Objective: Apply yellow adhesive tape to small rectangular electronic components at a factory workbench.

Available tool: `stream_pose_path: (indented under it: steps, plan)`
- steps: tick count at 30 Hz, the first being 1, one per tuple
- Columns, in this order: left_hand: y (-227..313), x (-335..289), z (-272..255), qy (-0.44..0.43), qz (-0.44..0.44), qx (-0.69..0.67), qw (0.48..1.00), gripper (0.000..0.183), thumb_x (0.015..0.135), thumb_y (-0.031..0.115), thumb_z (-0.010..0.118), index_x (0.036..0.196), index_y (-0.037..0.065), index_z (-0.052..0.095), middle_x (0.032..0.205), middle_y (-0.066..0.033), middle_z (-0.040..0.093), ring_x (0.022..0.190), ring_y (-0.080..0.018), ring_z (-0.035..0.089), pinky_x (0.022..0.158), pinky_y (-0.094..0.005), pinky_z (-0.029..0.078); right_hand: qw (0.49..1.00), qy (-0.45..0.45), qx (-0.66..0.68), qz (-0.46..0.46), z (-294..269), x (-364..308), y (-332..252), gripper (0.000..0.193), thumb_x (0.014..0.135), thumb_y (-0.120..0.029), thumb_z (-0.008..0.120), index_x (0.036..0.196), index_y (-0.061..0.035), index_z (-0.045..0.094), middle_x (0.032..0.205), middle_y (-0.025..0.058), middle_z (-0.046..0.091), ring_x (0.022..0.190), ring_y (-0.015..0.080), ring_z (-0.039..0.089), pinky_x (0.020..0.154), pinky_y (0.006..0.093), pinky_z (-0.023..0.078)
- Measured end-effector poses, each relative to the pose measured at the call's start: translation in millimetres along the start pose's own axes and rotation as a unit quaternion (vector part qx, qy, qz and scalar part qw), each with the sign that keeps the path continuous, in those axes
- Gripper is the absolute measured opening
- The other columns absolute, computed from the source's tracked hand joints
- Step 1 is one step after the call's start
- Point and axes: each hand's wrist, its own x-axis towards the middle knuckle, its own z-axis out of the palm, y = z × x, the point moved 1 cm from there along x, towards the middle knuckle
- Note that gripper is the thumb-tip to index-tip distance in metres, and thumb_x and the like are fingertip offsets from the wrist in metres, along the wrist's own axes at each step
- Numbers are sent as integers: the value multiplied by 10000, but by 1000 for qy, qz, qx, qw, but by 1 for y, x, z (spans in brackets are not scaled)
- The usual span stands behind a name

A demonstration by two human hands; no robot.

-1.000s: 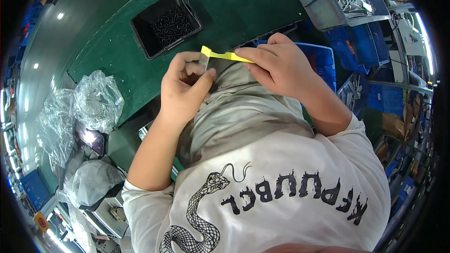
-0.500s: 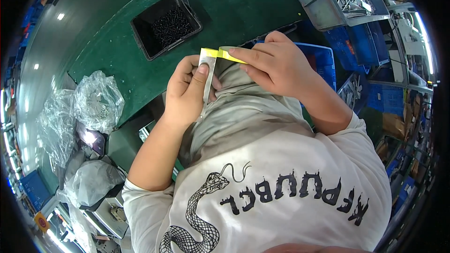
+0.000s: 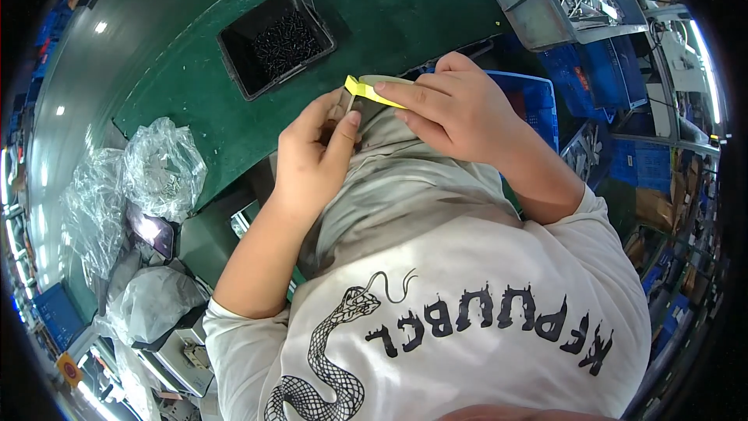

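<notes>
My left hand point(image 3: 312, 144) pinches a thin flat metal strip point(image 3: 350, 103) between thumb and fingers, now turned edge-on so only a sliver shows. Bright yellow tape point(image 3: 362, 89) wraps over the strip's far end and runs across to my right hand point(image 3: 467, 107). That hand is closed round the tape roll, index finger and thumb pressing its side; much of the roll is hidden behind the fingers. Both hands are above my lap, close to the near edge of the green table.
A black bin point(image 3: 276, 43) of small black parts stands on the green table point(image 3: 389, 0). Clear plastic bags point(image 3: 164, 168) lie at the left. A blue crate point(image 3: 534, 105) is just beyond my right hand; a grey bin point(image 3: 538, 15) with metal pieces stands at the upper right.
My left hand has turned the metal strip from showing its flat face to edge-on, and the tape now folds over its end. The right hand has barely moved.
</notes>
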Motion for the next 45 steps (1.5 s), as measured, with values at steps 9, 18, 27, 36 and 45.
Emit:
stream_pose_path:
  steps: [9, 18, 27, 36, 45]
  plan:
    - [-2, -1, 3, -32, 1, 15, 999, 273, 1057, 124, 413, 1216, -37, 564, 1015, -107, 706, 744, -113, 651, 627, -236, 518, 1000, 5, 19, 8, 0, 0, 0, 444, 827, -116, 716, 1264, -104, 639, 669, -22, 528, 591, 170, 487, 635, 323, 362]
    - [5, -1, -3, -68, -12, -89, 994, 302, 1071, 187, 399, 1211, -48, 526, 1011, -130, 687, 695, -125, 615, 653, -257, 511, 1000, -11, -10, -16, -6, -5, 4, 462, 804, -86, 712, 1258, -155, 658, 685, -37, 510, 604, 154, 477, 633, 314, 358]
    - [-6, 2, -10, -94, -17, -187, 978, 319, 1068, 234, 396, 1182, -39, 517, 901, -148, 690, 657, -138, 618, 599, -254, 494, 1000, -3, 12, -10, -3, -9, 6, 473, 799, -82, 708, 1262, -163, 659, 702, -38, 547, 587, 154, 467, 621, 313, 353]
    - [-6, 2, -12, -81, -51, -115, 989, 142, 997, 125, 573, 1040, -2, 525, 744, -80, 629, 643, -128, 623, 497, -257, 512, 999, -16, 33, -1, 4, -10, 7, 466, 805, -95, 709, 1263, -164, 649, 700, -43, 553, 587, 155, 476, 633, 318, 353]
    - [-1, 3, -2, -33, 35, -121, 991, 140, 1034, 106, 485, 1143, 21, 469, 1026, -119, 674, 844, -143, 617, 749, -286, 504, 999, 21, -14, -30, 7, -3, 20, 432, 797, -150, 716, 1225, -189, 673, 665, -58, 500, 582, 149, 466, 669, 314, 365]
